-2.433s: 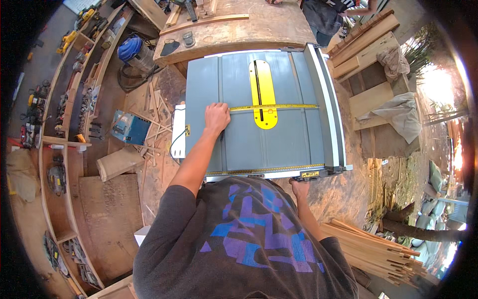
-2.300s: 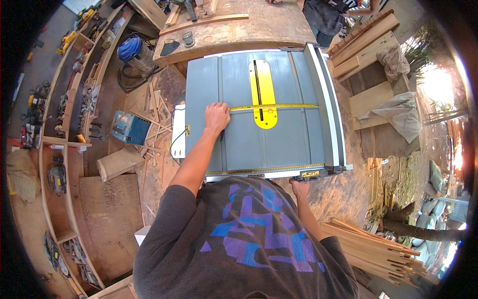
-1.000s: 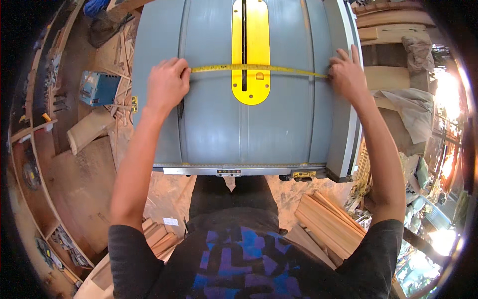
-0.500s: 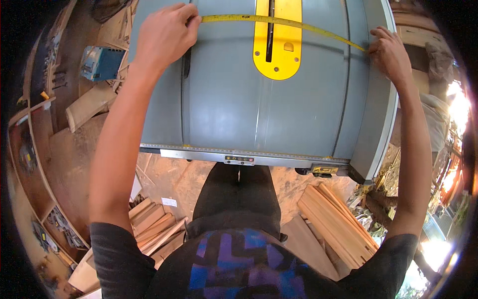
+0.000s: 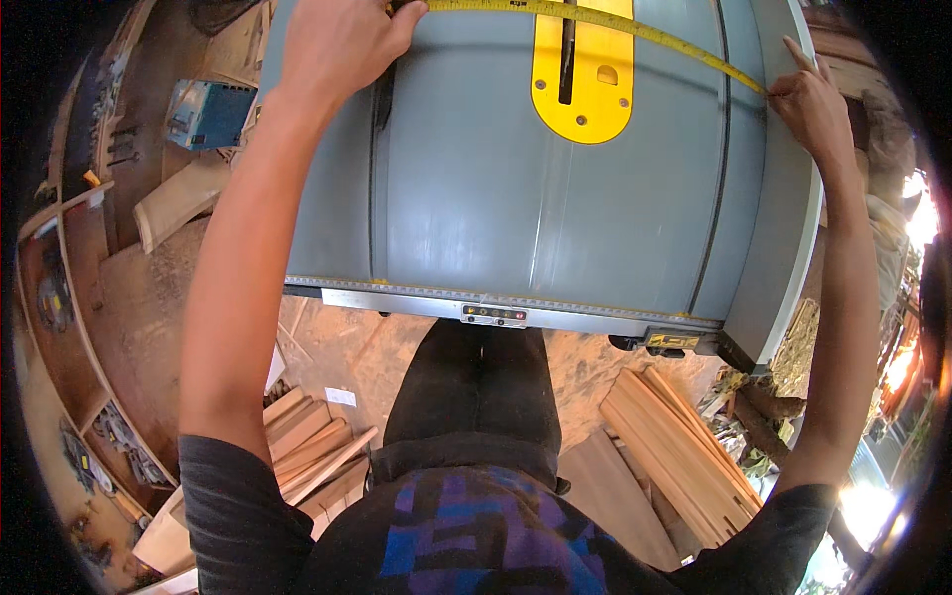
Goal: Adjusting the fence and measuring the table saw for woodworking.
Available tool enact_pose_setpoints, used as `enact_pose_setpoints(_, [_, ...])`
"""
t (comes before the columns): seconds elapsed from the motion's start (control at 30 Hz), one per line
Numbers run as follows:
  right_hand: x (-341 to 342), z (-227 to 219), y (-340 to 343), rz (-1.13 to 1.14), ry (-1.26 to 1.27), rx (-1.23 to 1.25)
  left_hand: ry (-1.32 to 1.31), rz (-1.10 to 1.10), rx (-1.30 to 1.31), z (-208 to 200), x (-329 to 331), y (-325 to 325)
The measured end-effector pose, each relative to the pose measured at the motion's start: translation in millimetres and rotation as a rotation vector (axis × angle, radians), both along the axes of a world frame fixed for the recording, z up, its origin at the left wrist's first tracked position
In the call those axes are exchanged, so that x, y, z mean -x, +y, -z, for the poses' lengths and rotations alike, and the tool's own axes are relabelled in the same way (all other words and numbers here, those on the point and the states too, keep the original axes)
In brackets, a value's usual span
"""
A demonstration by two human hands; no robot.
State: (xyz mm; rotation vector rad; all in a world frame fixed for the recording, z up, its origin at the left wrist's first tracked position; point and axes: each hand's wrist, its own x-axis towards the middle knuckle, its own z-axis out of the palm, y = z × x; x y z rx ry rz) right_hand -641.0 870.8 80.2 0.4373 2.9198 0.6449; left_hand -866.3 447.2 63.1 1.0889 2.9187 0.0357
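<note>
A yellow tape measure blade [image 5: 684,47] is stretched across the grey table saw top [image 5: 456,169], over the yellow throat plate [image 5: 585,117] with its dark slot. My left hand [image 5: 347,42] is closed on the blade's left end at the top edge of the view; its fingertips are partly cut off. At the other end, my right hand [image 5: 815,107] pinches the blade beside the saw's grey fence [image 5: 772,248], with one finger pointing up. The blade bows slightly and casts a shadow on the saw top. The tape's case is not visible.
A ruled front rail [image 5: 397,297] runs along the saw's near edge, close to my legs. Stacked boards lie on the floor at the right [image 5: 664,446] and at the left [image 5: 307,436]. A blue box-shaped machine [image 5: 210,114] stands left of the saw, near shelving with tools.
The saw has shifted up and right in view. Both hands keep hold of the tape; a finger of my right hand is now raised.
</note>
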Motion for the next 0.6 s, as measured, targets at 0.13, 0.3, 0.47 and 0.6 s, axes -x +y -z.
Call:
enact_pose_setpoints(0.13, [3,-4,-13,0.021,0.020,0.019,0.113,0.046,-0.103,6,6,-9])
enact_pose_setpoints(0.3, [-3,2,7,0.033,0.123,0.070,0.010,-0.024,-0.065,-15,-5,9])
enact_pose_setpoints(0.47, [11,-2,13,-0.028,0.055,-0.030,0.155,0.040,0.037,0,13,12])
enact_pose_setpoints(0.6, [15,-4,10,-0.011,-0.006,-0.049,0.206,-0.002,-0.077,4,19,11])
